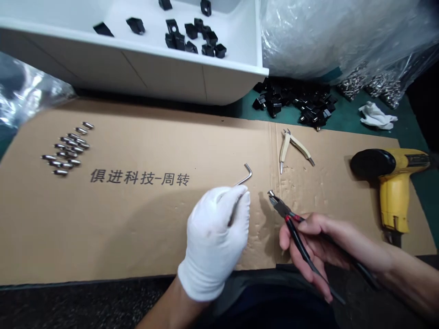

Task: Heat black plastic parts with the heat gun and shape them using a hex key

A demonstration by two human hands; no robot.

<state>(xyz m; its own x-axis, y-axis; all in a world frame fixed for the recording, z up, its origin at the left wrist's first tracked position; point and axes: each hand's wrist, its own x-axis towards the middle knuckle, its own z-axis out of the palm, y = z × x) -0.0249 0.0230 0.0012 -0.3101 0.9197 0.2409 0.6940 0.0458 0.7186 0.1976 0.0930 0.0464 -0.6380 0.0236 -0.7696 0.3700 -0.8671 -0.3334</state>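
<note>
My left hand (216,240), in a white glove, is closed above the cardboard sheet (144,219). A bent metal hex key (247,172) sticks out beyond its thumb and fingers; whether anything else is inside the fist is hidden. To the right, my bare right hand (318,246) holds pliers (281,208) with dark handles and red parts near the pivot. A small metal piece (270,193) sits at the tips of the plier jaws. The two hands are apart.
Several metal cylinders (70,148) lie at the left. Small cream-handled pliers (285,148) and a yellow heat gun (394,183) are at the right. Behind stand a white bin (164,73) with black parts, a black parts pile (298,103) and plastic bags (336,36).
</note>
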